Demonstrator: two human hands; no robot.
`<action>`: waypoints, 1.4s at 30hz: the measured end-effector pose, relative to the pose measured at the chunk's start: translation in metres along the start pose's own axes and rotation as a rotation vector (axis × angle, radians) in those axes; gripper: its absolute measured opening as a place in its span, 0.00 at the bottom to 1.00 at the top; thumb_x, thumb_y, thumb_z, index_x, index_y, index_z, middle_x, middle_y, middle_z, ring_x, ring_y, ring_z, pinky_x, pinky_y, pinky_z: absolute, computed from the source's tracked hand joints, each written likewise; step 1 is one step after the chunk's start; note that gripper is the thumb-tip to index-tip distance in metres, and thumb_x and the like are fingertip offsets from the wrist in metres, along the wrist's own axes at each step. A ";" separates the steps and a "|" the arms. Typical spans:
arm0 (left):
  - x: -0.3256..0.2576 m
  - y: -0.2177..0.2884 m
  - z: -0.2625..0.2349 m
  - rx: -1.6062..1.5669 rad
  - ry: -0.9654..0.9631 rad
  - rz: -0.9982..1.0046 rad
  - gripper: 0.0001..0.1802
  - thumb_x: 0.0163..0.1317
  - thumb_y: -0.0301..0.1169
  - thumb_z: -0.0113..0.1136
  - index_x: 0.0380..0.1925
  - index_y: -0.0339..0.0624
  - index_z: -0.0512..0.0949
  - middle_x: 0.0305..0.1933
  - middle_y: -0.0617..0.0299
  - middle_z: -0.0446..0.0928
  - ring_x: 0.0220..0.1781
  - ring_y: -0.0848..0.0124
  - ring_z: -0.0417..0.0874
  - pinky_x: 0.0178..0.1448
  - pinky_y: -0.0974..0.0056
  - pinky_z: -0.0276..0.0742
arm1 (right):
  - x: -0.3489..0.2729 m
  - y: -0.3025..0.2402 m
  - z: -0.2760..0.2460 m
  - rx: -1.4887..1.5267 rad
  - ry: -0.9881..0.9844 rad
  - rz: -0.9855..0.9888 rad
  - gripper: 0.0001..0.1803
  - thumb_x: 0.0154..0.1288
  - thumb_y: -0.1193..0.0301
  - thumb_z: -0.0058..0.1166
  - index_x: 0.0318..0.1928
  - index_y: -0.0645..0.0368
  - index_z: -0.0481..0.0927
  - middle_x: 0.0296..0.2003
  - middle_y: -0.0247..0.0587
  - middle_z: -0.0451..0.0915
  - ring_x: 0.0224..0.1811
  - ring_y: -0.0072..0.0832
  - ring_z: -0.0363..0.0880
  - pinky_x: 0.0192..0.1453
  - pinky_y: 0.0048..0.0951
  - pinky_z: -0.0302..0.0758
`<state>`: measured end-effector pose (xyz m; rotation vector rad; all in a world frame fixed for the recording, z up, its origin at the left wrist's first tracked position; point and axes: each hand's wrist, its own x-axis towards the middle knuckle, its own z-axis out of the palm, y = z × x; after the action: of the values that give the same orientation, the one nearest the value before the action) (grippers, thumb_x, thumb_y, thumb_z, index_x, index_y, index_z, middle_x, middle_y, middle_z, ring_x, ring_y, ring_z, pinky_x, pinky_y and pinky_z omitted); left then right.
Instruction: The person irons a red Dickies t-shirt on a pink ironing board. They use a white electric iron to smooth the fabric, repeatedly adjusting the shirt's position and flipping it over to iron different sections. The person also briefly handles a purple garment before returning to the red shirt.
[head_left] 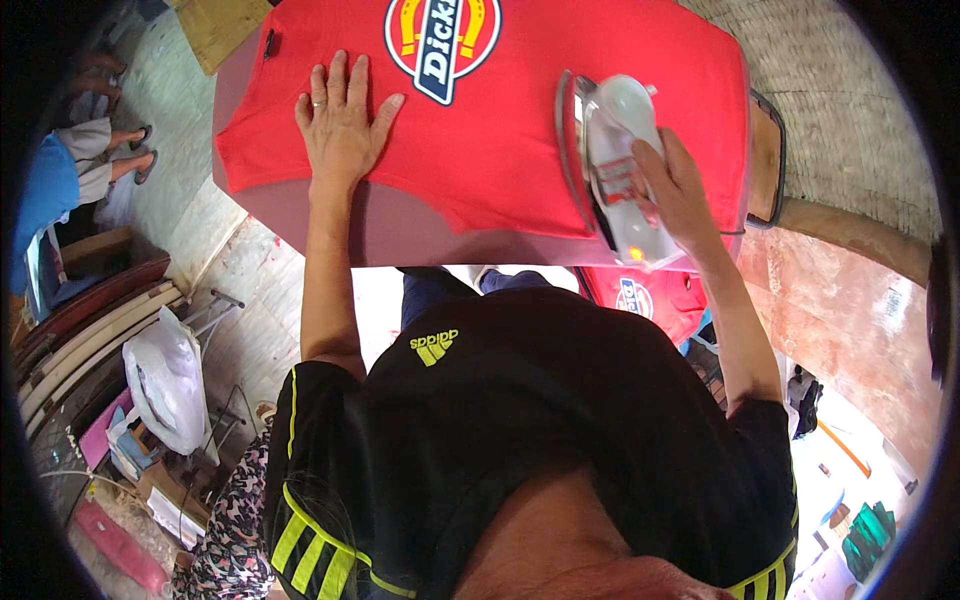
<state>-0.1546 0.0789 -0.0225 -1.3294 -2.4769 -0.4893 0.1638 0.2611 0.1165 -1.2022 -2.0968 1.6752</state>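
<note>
A red garment [520,160] with a round printed emblem [443,40] is spread over a maroon padded ironing board [400,225]. My left hand [343,125] lies flat on the cloth, fingers stretched and a ring on one of them. On the right, my right hand [675,190] grips the handle of a white and grey clothes iron [628,110]. The iron is slightly blurred, with an orange light glowing near its heel. Whether its soleplate rests fully on the cloth I cannot tell.
A second red garment [650,300] hangs below the board's near edge. A black metal frame [770,160] juts out at the board's right end. Stacked boards [100,335] and a plastic-wrapped bundle [165,385] stand at left. Another person [60,180] is at the far left.
</note>
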 end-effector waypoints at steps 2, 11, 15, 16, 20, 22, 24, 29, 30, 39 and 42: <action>-0.004 0.011 0.000 0.031 -0.021 -0.031 0.42 0.65 0.63 0.52 0.71 0.50 0.63 0.78 0.51 0.56 0.79 0.46 0.53 0.75 0.38 0.48 | 0.023 0.005 0.006 0.017 -0.052 -0.109 0.13 0.75 0.62 0.49 0.42 0.59 0.69 0.19 0.31 0.67 0.14 0.16 0.64 0.16 0.25 0.61; -0.086 0.146 -0.049 -0.238 -0.295 0.199 0.41 0.60 0.61 0.59 0.69 0.54 0.67 0.78 0.57 0.56 0.79 0.48 0.52 0.75 0.37 0.47 | 0.166 -0.038 0.024 0.280 -0.037 -0.195 0.20 0.74 0.53 0.48 0.43 0.59 0.70 0.23 0.38 0.72 0.16 0.25 0.69 0.20 0.29 0.69; -0.113 0.136 -0.055 -0.288 -0.299 0.171 0.34 0.62 0.53 0.61 0.66 0.53 0.71 0.77 0.59 0.59 0.79 0.51 0.53 0.76 0.41 0.50 | 0.157 -0.031 0.038 0.258 0.008 -0.213 0.18 0.74 0.54 0.47 0.42 0.58 0.68 0.22 0.38 0.71 0.15 0.24 0.68 0.18 0.28 0.69; -0.113 0.132 -0.059 -0.362 -0.234 0.165 0.27 0.62 0.44 0.63 0.61 0.49 0.76 0.72 0.58 0.66 0.76 0.53 0.60 0.73 0.46 0.55 | 0.144 -0.025 0.046 0.315 -0.004 -0.218 0.18 0.75 0.54 0.47 0.42 0.58 0.68 0.22 0.38 0.71 0.15 0.25 0.69 0.19 0.29 0.70; -0.111 0.104 -0.057 -0.460 -0.068 0.149 0.15 0.58 0.35 0.67 0.45 0.43 0.84 0.56 0.60 0.78 0.61 0.58 0.76 0.61 0.51 0.66 | 0.069 -0.017 0.083 0.414 0.081 -0.137 0.18 0.73 0.61 0.49 0.48 0.65 0.66 0.25 0.40 0.73 0.16 0.23 0.70 0.17 0.27 0.69; -0.106 0.091 -0.054 -0.525 -0.075 0.181 0.13 0.58 0.34 0.67 0.43 0.43 0.84 0.53 0.60 0.79 0.57 0.59 0.77 0.60 0.51 0.66 | 0.041 -0.017 0.093 0.445 0.031 -0.116 0.22 0.73 0.61 0.49 0.53 0.66 0.63 0.26 0.39 0.72 0.17 0.22 0.71 0.18 0.26 0.69; -0.099 0.084 -0.053 -0.601 -0.072 0.217 0.09 0.59 0.30 0.64 0.40 0.44 0.84 0.49 0.62 0.80 0.52 0.62 0.78 0.58 0.54 0.66 | 0.035 -0.014 0.099 0.447 0.022 -0.119 0.20 0.74 0.60 0.49 0.49 0.65 0.63 0.26 0.38 0.71 0.17 0.21 0.70 0.18 0.26 0.68; -0.092 0.083 -0.053 -0.544 -0.040 0.289 0.10 0.55 0.34 0.69 0.38 0.48 0.84 0.45 0.64 0.78 0.49 0.63 0.77 0.57 0.55 0.64 | 0.081 -0.024 0.070 0.168 0.215 -0.196 0.17 0.75 0.59 0.47 0.38 0.61 0.66 0.24 0.36 0.70 0.16 0.19 0.67 0.19 0.26 0.65; -0.091 0.084 -0.053 -0.526 -0.048 0.285 0.11 0.54 0.35 0.70 0.38 0.49 0.85 0.43 0.65 0.78 0.48 0.63 0.77 0.57 0.55 0.63 | 0.096 -0.032 0.056 0.046 0.234 -0.193 0.16 0.75 0.59 0.47 0.40 0.62 0.67 0.23 0.36 0.71 0.16 0.19 0.68 0.19 0.27 0.66; -0.091 0.082 -0.044 -0.546 -0.004 0.365 0.13 0.49 0.41 0.73 0.34 0.53 0.84 0.41 0.68 0.74 0.49 0.65 0.75 0.55 0.55 0.62 | 0.149 -0.022 -0.080 -0.259 0.008 -0.174 0.21 0.77 0.55 0.39 0.35 0.58 0.74 0.16 0.33 0.69 0.12 0.22 0.66 0.18 0.29 0.67; -0.090 0.088 -0.049 -0.527 -0.005 0.351 0.13 0.49 0.42 0.74 0.33 0.53 0.84 0.40 0.68 0.75 0.48 0.65 0.76 0.55 0.55 0.62 | 0.108 -0.003 -0.079 -0.256 0.029 -0.096 0.22 0.76 0.54 0.41 0.31 0.58 0.72 0.15 0.33 0.69 0.13 0.23 0.68 0.18 0.29 0.66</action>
<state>-0.0284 0.0363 -0.0008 -1.9074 -2.1189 -1.0940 0.1398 0.3925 0.1117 -1.1631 -2.3656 1.3727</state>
